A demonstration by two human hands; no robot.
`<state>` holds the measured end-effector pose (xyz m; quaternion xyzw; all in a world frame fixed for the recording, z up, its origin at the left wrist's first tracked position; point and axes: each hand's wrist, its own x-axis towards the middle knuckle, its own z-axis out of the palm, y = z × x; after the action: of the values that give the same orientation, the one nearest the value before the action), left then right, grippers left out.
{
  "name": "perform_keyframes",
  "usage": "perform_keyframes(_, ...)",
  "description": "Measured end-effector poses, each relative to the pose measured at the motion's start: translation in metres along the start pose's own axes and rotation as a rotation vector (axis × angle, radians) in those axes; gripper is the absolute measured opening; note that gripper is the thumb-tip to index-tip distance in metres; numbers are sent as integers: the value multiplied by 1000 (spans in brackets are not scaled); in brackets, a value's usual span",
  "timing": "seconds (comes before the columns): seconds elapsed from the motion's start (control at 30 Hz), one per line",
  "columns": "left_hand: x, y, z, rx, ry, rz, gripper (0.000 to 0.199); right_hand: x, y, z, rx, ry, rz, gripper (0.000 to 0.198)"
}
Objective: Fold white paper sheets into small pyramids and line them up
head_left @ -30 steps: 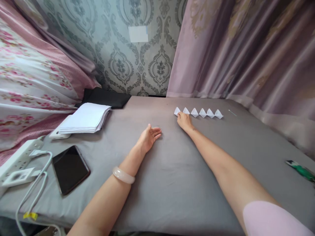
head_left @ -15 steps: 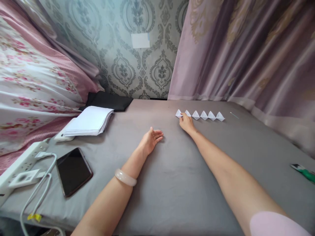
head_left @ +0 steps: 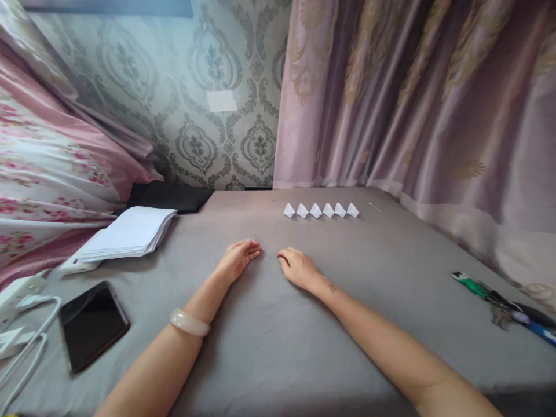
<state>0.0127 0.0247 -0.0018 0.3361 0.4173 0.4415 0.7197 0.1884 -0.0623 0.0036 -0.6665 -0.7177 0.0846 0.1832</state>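
My left hand [head_left: 240, 258], with a pale bangle [head_left: 190, 322] on its forearm, rests on the grey sheet [head_left: 256, 336]. Its fingers are stretched out and nothing is in it. Just to its right, a small gap away, lies my right hand [head_left: 299, 269], palm down with loosely bent fingers. Between its thumb and forefinger a gap shows, with nothing visible there. Beyond the hands, several small folded white paper pieces [head_left: 315, 211] stand in a straight row, apart from both hands.
At left are a stack of white paper [head_left: 129, 233], a black cloth item [head_left: 174, 197], a phone [head_left: 93, 326] and a power strip [head_left: 17, 298] with white cables. Keys [head_left: 500, 316] on a green and blue strap lie at right. A thin stick [head_left: 374, 207] lies past the row.
My right hand has let go of the leftmost folded paper piece and come back toward me, beside the left hand. The view has turned to the right, bringing the keys into sight.
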Motion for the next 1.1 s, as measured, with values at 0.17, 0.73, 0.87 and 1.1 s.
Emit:
perform_keyframes(0.17,-2,-6,6,140,26,73,13,-11,-1,1,-60,8,-24,31)
perform_keyframes(0.73,-59,72,-61,1122,-286,50,24,-13,3,3,-57,10,-43,32)
perform_keyframes(0.87,-73,79,-80,1269,-429,12,35,-12,3,3,-57,-17,-27,34)
perform_keyframes(1.1,-88,94,-96,1306,-228,67,46,-11,3,5,-51,-11,-32,35)
